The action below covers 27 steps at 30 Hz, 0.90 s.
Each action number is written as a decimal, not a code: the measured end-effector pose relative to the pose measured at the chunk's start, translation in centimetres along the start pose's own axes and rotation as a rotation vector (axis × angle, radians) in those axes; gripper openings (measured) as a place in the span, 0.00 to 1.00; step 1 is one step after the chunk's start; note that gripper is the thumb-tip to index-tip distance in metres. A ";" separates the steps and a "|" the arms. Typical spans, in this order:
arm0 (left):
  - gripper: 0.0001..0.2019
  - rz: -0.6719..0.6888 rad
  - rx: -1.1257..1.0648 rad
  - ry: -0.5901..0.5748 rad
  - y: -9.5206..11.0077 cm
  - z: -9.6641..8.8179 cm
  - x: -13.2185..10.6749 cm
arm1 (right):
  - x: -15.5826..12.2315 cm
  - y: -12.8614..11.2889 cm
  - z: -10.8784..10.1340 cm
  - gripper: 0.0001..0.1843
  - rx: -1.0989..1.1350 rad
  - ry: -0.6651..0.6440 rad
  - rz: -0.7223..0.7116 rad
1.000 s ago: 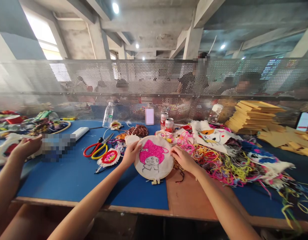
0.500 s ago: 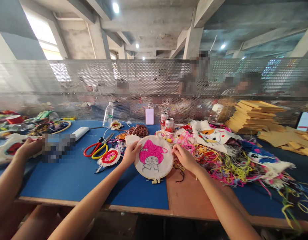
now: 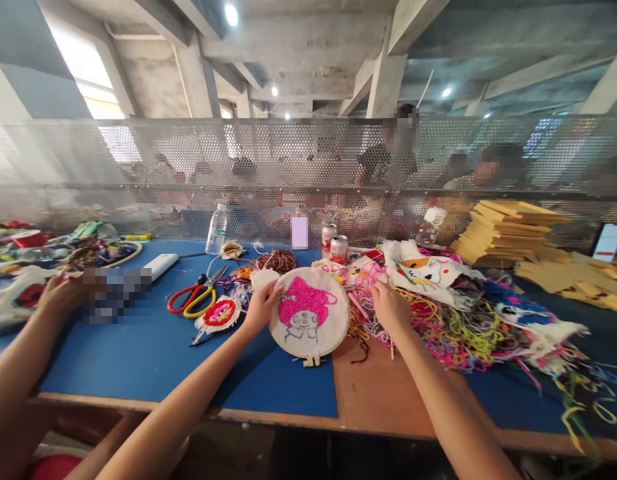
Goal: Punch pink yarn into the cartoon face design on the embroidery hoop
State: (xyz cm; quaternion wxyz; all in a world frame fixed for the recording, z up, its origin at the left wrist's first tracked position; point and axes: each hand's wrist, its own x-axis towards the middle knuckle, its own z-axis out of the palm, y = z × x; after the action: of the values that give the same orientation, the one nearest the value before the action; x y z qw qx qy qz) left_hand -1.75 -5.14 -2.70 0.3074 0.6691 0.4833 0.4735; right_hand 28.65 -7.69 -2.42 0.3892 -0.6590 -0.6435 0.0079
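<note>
A round embroidery hoop (image 3: 309,313) with a pink tufted figure on pale cloth stands tilted on the blue table (image 3: 138,353). My left hand (image 3: 261,308) grips its left rim, fingers closed. My right hand (image 3: 391,308) has left the hoop and lies on the tangle of coloured yarn (image 3: 448,330) just to the right, fingers curled into pink strands; what they hold I cannot make out.
Red and yellow scissors (image 3: 194,297) and a small tufted patch (image 3: 219,313) lie left of the hoop. Two cans (image 3: 334,244), a bottle (image 3: 217,229) and a wood stack (image 3: 508,230) stand by the mesh screen. Another person's hand (image 3: 63,293) works at far left.
My right hand let go of the hoop's right rim and moved right into the yarn pile. The hoop tipped slightly. My left hand stayed put.
</note>
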 end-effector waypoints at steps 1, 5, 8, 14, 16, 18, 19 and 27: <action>0.14 0.005 0.008 -0.002 0.0 0.0 0.1 | 0.0 -0.1 -0.1 0.09 0.002 0.022 -0.028; 0.14 0.034 0.054 -0.018 -0.2 -0.2 0.5 | -0.3 -1.2 0.0 0.07 0.200 -0.100 -0.230; 0.14 0.044 0.092 -0.018 -0.2 -0.2 0.8 | -1.3 -2.5 0.5 0.11 0.295 -0.396 -0.281; 0.13 0.012 0.092 0.019 0.1 -0.2 0.4 | -3.2 -4.1 1.8 0.06 0.019 -0.474 -0.330; 0.14 -0.012 0.077 0.044 0.3 -0.1 0.1 | -3.2 -4.2 1.9 0.03 -0.015 -0.491 -0.334; 0.14 -0.034 0.065 0.069 0.7 0.1 -0.2 | -3.1 -4.2 1.7 0.05 -0.031 -0.499 -0.334; 0.15 -0.042 0.062 0.079 0.9 0.1 -0.4 | -3.0 -4.2 1.5 0.05 -0.058 -0.497 -0.317; 0.16 -0.024 0.076 0.162 2.8 -2.7 -1.8 | -1.6 -3.1 0.4 0.12 -0.351 -0.357 0.004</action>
State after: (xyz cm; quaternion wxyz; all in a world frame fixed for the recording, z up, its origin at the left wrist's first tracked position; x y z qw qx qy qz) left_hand -3.44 -7.90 0.07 0.2470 0.6340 0.5322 0.5038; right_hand 25.59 -9.26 -1.84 0.1491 -0.7061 -0.6921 0.0131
